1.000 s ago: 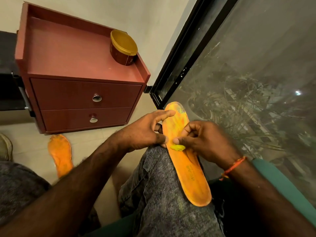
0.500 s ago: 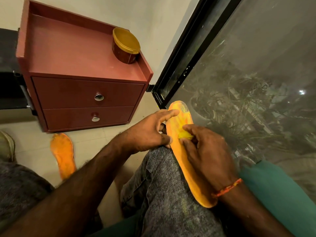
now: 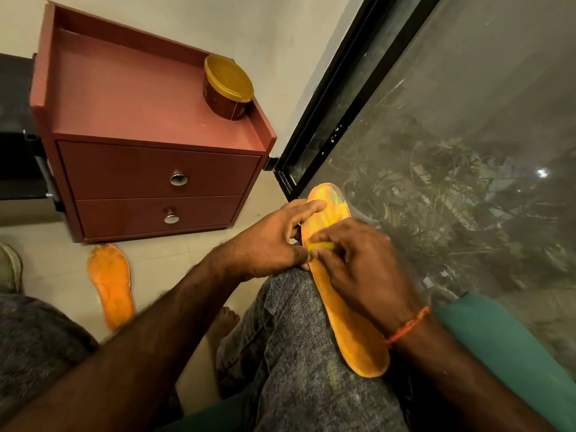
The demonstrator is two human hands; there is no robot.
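An orange shoe insole point(image 3: 352, 335) lies along my right knee, its toe end smeared with yellow. My left hand point(image 3: 271, 244) grips the insole's left edge, thumb on top and forefinger stretched along the toe end. My right hand point(image 3: 358, 263) pinches a small yellow piece point(image 3: 322, 245) and presses it on the insole's middle. The hand is slightly blurred. A second orange insole point(image 3: 110, 283) lies on the floor to the left.
A red two-drawer cabinet point(image 3: 149, 126) stands against the wall, with a brown tub with a yellow lid point(image 3: 227, 87) on its top. A black-framed glass window point(image 3: 452, 151) runs along the right. A teal cushion point(image 3: 514, 347) lies under my right arm. A shoe point(image 3: 9, 266) sits at far left.
My right hand slid up the insole with the yellow piece, then came slightly back toward me. My left hand kept its grip on the insole's edge.
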